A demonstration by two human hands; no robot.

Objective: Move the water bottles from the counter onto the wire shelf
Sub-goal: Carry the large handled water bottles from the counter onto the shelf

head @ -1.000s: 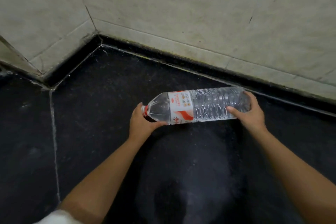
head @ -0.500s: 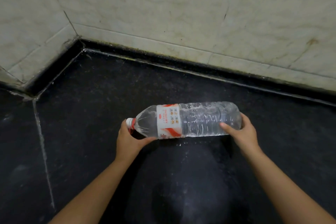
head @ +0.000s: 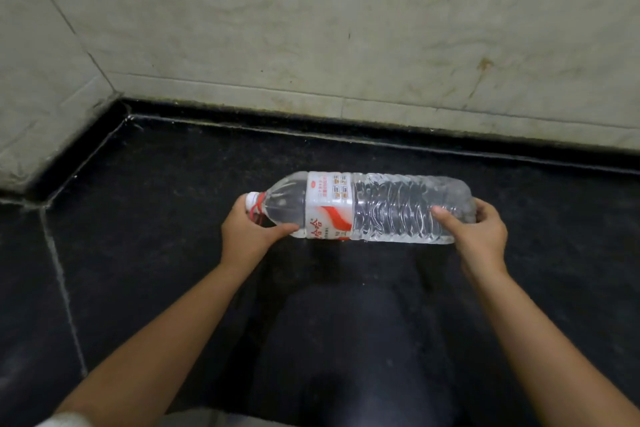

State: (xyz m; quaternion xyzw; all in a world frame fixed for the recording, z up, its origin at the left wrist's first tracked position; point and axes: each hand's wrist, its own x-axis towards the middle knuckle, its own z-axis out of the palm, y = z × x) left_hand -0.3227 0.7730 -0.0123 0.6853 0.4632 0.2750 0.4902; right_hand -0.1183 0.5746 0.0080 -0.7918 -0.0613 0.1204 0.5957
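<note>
1. The water bottle [head: 374, 208] lies on its side, cap to the left, toward the back edge of the black bench [head: 138, 253], short of the back left corner; whether it rests on the stone or is just lifted I cannot tell.
2. The left hand [head: 247, 229] curls round the neck by the white cap; the right hand [head: 479, 229] wraps the base end, thumb on the ribs.
3. This looks like the pick-up step; next calls for a level two-handed carry to the wire shelf, which is out of view.
4. Clear, ribbed, thin plastic with a white and red label [head: 329, 204]; speckled stone bench; pale marbled wall tiles [head: 346, 28].
</note>
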